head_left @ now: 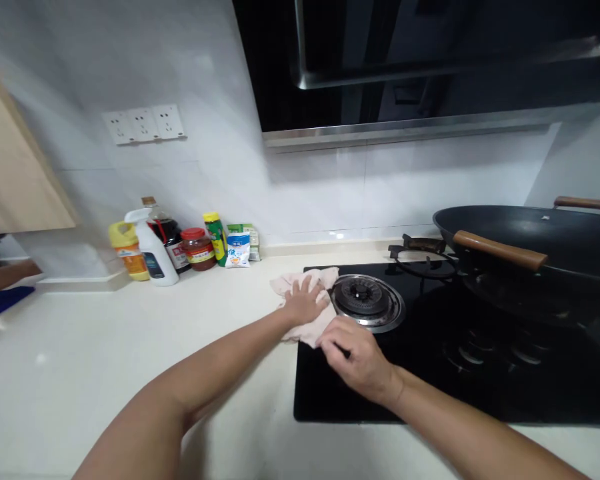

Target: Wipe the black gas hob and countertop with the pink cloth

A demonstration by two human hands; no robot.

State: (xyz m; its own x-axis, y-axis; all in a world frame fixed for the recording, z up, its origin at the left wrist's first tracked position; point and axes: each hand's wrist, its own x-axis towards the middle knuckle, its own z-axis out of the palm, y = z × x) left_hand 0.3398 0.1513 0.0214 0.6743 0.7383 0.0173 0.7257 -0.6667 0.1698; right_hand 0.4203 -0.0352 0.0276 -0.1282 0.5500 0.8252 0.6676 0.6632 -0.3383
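A pale pink cloth (pixel 311 329) lies spread over the left edge of the black glass cooktop (pixel 340 393) and partly on the white counter. My left hand (pixel 304 304) presses flat on it, fingers spread. At the cloth's near right corner, my right hand (pixel 357 353) is closed, with the corner pinched between its fingers. Just to the right of the cloth is a round gas burner (pixel 363 298) with a shiny metal ring; its pan support is off.
A large black wok (pixel 570 243) with wooden handles sits on the right burner. A loose pan support (pixel 425 257) lies behind. Along the wall stand a white spray bottle (pixel 155 253), a red-lidded jar (pixel 198 249) and several other containers. A range hood (pixel 410 127) hangs above.
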